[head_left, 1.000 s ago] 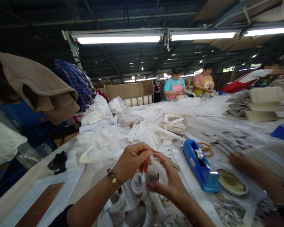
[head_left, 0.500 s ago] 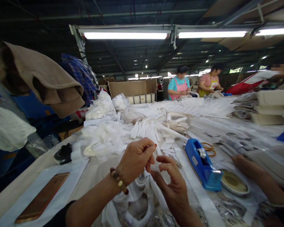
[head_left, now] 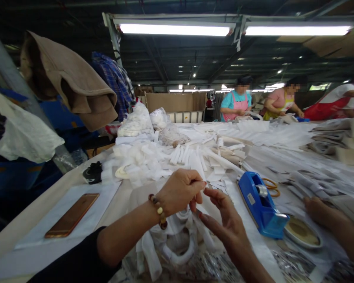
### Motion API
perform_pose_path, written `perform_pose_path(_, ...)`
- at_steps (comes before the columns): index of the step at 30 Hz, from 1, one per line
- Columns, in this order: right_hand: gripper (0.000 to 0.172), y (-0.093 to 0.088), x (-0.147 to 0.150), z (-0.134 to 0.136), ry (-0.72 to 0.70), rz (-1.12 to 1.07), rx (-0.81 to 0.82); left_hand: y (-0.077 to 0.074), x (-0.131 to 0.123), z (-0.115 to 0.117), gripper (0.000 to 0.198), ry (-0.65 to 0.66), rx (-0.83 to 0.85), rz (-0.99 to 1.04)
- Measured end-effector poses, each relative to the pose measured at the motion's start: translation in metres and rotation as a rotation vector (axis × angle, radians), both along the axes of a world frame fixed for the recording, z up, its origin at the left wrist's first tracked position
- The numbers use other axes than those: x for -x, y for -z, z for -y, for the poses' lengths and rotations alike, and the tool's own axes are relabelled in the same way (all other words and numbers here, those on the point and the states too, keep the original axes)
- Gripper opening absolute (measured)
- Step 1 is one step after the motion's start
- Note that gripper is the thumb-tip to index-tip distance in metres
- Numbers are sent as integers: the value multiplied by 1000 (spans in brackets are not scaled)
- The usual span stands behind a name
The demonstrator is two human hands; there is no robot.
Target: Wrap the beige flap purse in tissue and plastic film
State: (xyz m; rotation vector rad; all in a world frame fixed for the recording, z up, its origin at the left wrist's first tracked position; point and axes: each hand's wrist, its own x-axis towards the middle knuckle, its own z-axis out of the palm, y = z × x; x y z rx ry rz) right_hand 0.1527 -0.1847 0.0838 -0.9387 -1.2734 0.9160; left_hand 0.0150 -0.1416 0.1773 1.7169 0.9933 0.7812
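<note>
My left hand (head_left: 181, 190), with a beaded bracelet on the wrist, is closed in a pinch over the middle of the table. What its fingertips hold, if anything, is too small and pale to make out. Close beside it, my right hand (head_left: 227, 220) has its thumb and forefinger apart, the forefinger reaching near the left fingertips. Below both hands lies a pile of curved white padded strips (head_left: 179, 253). A blue tape dispenser (head_left: 261, 206) stands to the right of my right hand.
A phone (head_left: 72, 215) rests on white sheets at the left. Yellow-handled scissors (head_left: 271, 187) and a round tin (head_left: 302, 232) are near the dispenser. Another person's hand (head_left: 321, 214) works at the right. White scraps (head_left: 141, 159) cover the table beyond; several co-workers stand farther back.
The view has turned left, so the surroundings sit farther right. My right hand's fingers have straightened and come nearer the left fingertips. The left hand keeps its pinch.
</note>
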Motion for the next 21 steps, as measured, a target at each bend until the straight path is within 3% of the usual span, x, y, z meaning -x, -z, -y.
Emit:
perform_pose_path(2,48,-14,0,0,-147,-85,7,-1,0,4,15,51,-4,-45)
perform_pose_path(5,30,-26,6,-1,-334,-202,44,-3,5,8,14,58,-62,-73)
perform_pose_path(7,18,-26,13,2,-412,-260,113,-1,12,10,13,54,-72,-65)
perform_pose_path(9,17,-22,20,6,-476,-317,263,5,22,13,14,44,-45,-48)
perform_pose_path(12,24,-12,30,12,-545,-307,470,21,36,18,15,39,21,-50)
perform_pose_path(16,38,2,33,17,-539,-121,546,46,53,27,15,-22,127,-45)
perform_pose_path(21,42,23,13,28,-500,23,686,90,95,65,23,-329,35,-27)
